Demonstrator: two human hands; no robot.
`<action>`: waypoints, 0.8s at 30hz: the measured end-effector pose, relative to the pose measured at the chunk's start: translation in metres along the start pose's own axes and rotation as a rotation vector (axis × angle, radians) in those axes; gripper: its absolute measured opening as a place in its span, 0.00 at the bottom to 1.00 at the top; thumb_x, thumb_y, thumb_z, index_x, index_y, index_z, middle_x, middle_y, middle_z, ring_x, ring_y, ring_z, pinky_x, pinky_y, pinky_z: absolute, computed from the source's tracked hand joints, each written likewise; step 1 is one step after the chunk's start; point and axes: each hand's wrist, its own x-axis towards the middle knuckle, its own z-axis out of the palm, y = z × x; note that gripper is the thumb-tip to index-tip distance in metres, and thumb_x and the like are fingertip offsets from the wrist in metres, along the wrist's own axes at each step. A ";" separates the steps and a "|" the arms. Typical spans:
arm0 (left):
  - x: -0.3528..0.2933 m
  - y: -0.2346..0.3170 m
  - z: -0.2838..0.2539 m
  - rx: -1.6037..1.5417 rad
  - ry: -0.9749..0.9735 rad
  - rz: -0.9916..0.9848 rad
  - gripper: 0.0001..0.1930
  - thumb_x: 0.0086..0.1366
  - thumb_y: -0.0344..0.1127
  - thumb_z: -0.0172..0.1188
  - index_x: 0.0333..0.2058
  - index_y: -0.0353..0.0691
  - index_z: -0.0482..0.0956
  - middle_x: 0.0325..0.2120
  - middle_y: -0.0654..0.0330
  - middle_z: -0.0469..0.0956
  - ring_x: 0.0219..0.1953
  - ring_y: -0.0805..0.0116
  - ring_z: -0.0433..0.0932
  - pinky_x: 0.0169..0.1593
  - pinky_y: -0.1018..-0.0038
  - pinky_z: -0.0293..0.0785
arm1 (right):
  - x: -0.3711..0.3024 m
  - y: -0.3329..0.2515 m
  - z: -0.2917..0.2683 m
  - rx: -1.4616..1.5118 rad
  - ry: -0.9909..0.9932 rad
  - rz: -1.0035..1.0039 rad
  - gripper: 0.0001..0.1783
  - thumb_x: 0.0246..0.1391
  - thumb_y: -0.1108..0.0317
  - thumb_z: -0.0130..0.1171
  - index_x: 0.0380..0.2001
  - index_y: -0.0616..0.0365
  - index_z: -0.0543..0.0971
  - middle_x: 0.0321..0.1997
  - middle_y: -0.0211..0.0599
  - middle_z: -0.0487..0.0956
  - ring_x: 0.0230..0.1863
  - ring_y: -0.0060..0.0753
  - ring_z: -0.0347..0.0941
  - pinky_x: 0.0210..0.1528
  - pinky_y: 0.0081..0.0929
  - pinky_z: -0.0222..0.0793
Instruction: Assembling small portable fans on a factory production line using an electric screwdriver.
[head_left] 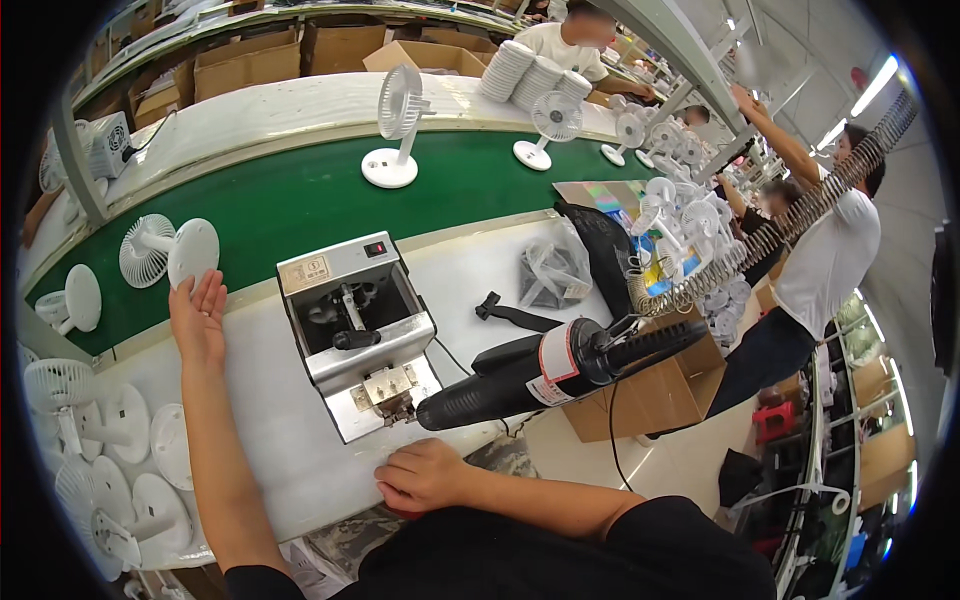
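My left hand reaches to the near edge of the green conveyor belt, fingers stretched out and palm turned up. Its fingertips touch, or nearly touch, the round base of a white desk fan lying on its side on the belt. My right hand is curled into a loose fist at the front edge of the white worktable; nothing shows in it. Between the hands stands a silver box-shaped machine with a red switch. A black power screwdriver lies with its tip at the machine's front metal block.
Several white fans crowd the table's left side. More stand along the green belt. To the right are a coiled spring, a heap of fan parts, a cardboard box and a standing person. Another person sits across the belt.
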 end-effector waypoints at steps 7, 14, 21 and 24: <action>-0.031 0.005 0.021 0.096 0.105 0.081 0.28 0.66 0.35 0.53 0.63 0.40 0.56 0.40 0.52 0.78 0.36 0.70 0.80 0.40 0.79 0.76 | -0.003 0.002 0.002 0.017 -0.003 0.001 0.04 0.44 0.72 0.60 0.27 0.54 0.77 0.22 0.27 0.70 0.19 0.28 0.68 0.21 0.21 0.61; -0.034 0.004 0.009 0.270 0.056 0.206 0.15 0.67 0.35 0.51 0.51 0.41 0.69 0.28 0.63 0.74 0.25 0.77 0.71 0.31 0.83 0.66 | -0.005 0.002 0.002 0.001 0.002 0.006 0.04 0.43 0.72 0.60 0.27 0.54 0.77 0.22 0.28 0.71 0.19 0.29 0.68 0.21 0.21 0.62; -0.040 -0.005 0.013 0.333 -0.083 0.140 0.08 0.68 0.38 0.50 0.34 0.43 0.76 0.22 0.69 0.70 0.22 0.79 0.67 0.28 0.83 0.60 | -0.014 0.005 0.005 -0.021 -0.015 0.008 0.05 0.42 0.72 0.59 0.27 0.55 0.77 0.23 0.28 0.72 0.19 0.29 0.69 0.22 0.21 0.63; -0.043 -0.004 0.013 0.359 -0.104 0.133 0.09 0.68 0.39 0.50 0.34 0.43 0.76 0.22 0.69 0.70 0.22 0.79 0.67 0.28 0.83 0.61 | -0.014 0.006 0.002 -0.010 -0.026 0.012 0.06 0.41 0.72 0.59 0.27 0.55 0.77 0.23 0.28 0.72 0.19 0.30 0.69 0.22 0.21 0.63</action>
